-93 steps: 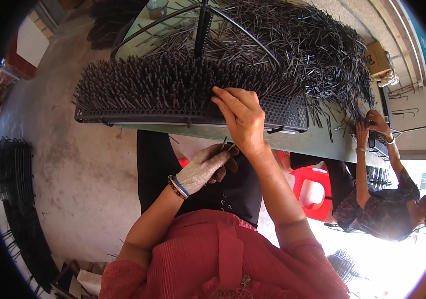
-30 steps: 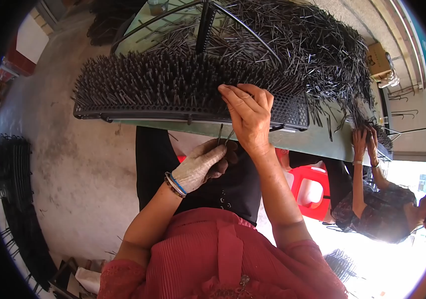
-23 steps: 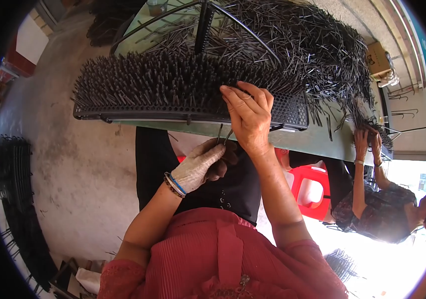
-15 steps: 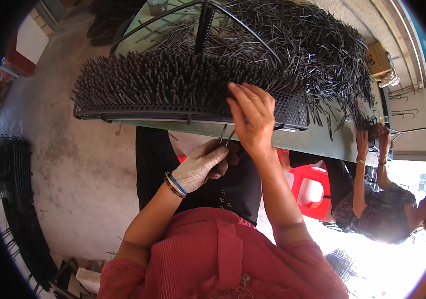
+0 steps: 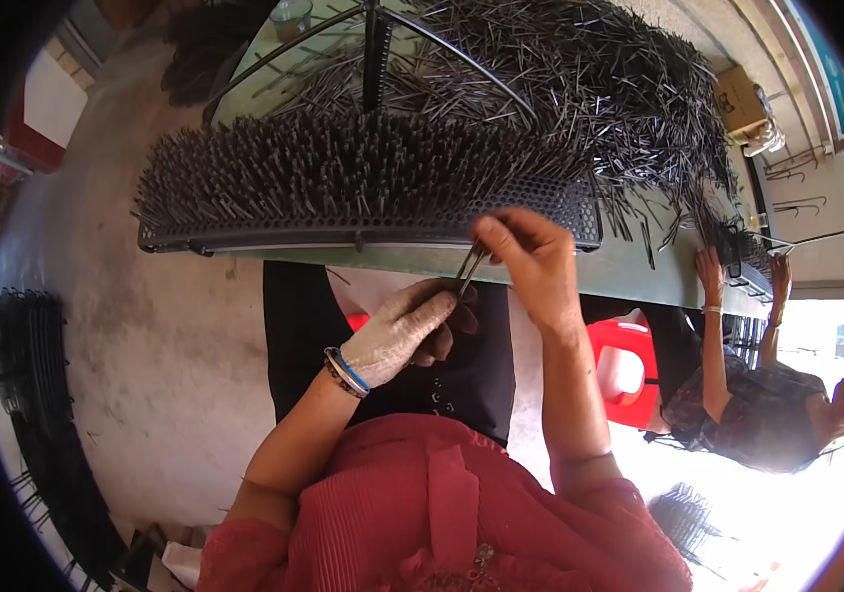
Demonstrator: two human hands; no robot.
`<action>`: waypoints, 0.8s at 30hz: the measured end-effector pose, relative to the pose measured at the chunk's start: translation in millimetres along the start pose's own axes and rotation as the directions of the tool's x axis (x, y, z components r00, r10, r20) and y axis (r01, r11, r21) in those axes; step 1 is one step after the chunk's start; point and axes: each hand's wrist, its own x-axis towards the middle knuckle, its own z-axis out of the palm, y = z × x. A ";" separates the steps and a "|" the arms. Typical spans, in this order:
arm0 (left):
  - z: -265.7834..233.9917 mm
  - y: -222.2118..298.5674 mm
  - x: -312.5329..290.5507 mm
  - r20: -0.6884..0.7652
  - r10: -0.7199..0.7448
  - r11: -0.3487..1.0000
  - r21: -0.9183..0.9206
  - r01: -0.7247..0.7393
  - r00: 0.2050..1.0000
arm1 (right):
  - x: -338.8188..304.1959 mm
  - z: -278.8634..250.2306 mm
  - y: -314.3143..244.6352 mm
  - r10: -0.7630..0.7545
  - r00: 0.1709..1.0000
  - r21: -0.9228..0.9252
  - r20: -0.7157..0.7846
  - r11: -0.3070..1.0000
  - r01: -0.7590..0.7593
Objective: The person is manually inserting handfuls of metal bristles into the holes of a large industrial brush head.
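Observation:
My left hand [image 5: 404, 331], in a pale, soiled work glove, is closed round a few thin dark rods [image 5: 467, 268] just in front of the table edge. The rods tilt up toward my bare right hand [image 5: 538, 264], whose thumb and fingers are pinched together at their upper ends. Just beyond both hands lies a long black perforated rack [image 5: 580, 212], packed with upright dark rods [image 5: 313, 168]. Bare holes show at the rack's right end. Part of the left fingers is hidden behind the glove's back.
A tangled heap of loose dark rods [image 5: 610, 89] covers much of the green table [image 5: 674, 266]. A curved black bar [image 5: 461, 59] rises behind the rack. At right, another person [image 5: 753, 419] works at a similar rack [image 5: 753, 271], near a red stool [image 5: 624, 370].
My right hand has drawn back from the rack's rods toward me and right, and closed at the upper ends of the rods in my left hand. The left hand has barely moved.

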 end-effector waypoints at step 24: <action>2.8 -6.5 4.1 -0.065 -0.109 0.968 -0.235 0.091 0.992 | 42.1 10.7 15.2 -0.611 0.791 -0.429 0.041 0.704 0.566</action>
